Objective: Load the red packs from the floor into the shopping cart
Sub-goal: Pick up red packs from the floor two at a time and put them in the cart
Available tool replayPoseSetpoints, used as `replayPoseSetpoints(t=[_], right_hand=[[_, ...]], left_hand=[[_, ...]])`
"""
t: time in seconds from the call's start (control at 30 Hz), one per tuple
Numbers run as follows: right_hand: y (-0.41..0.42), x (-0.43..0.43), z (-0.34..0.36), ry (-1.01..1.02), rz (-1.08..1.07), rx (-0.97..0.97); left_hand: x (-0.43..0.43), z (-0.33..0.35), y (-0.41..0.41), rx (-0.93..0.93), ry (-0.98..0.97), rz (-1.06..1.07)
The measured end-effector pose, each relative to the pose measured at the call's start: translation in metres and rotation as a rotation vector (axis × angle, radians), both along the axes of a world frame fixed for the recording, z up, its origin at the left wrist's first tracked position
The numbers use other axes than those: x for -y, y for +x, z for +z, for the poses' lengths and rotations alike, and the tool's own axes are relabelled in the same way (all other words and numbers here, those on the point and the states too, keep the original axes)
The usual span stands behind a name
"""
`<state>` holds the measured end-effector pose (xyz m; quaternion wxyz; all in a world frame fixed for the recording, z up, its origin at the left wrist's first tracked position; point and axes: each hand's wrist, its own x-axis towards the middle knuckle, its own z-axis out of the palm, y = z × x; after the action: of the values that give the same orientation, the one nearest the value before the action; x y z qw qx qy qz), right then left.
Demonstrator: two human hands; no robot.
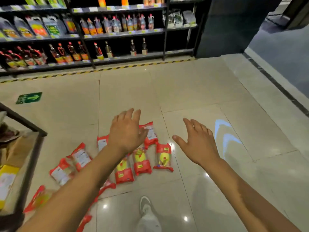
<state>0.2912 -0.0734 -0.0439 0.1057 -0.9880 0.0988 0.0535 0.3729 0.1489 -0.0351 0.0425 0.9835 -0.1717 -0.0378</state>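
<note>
Several red packs lie scattered on the tiled floor in the lower middle of the head view, among them one with a yellow label (163, 157), another (141, 162) beside it and one showing its white back (81, 156). My left hand (125, 131) hovers above the packs with its fingers spread and nothing in it. My right hand (197, 141) is out to the right of the packs, open and empty too. The dark frame of the shopping cart (28, 124) shows at the left edge; my left forearm hides some of the packs.
Shelves of bottles (100, 29) line the far side behind a yellow-black floor stripe (117, 68). A green arrow sticker (28, 97) lies on the floor at left. My shoe (147, 210) stands at the bottom centre. Yellow and brown goods (8, 178) sit inside the cart.
</note>
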Motion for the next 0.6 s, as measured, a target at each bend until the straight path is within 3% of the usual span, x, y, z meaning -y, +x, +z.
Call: replayPoseSetpoints(t=[0.17,0.3,0.43,0.6], right_hand=[[0.091,0.035,-0.112,0.071,-0.014,-0.18],[0.148,0.062,-0.242,0.207,-0.048,-0.396],[0.187,0.092,-0.411,0.402,-0.148,-0.56],[0.204,0.121,-0.623,0.603,-0.305,-0.719]], left_hand=[[0.036,-0.115,0.098,-0.14,0.061,0.042],[0.069,-0.251,0.164,-0.323,0.075,0.099],[0.097,-0.424,0.224,-0.503,-0.02,0.252],[0.112,-0.634,0.267,-0.668,-0.272,0.552]])
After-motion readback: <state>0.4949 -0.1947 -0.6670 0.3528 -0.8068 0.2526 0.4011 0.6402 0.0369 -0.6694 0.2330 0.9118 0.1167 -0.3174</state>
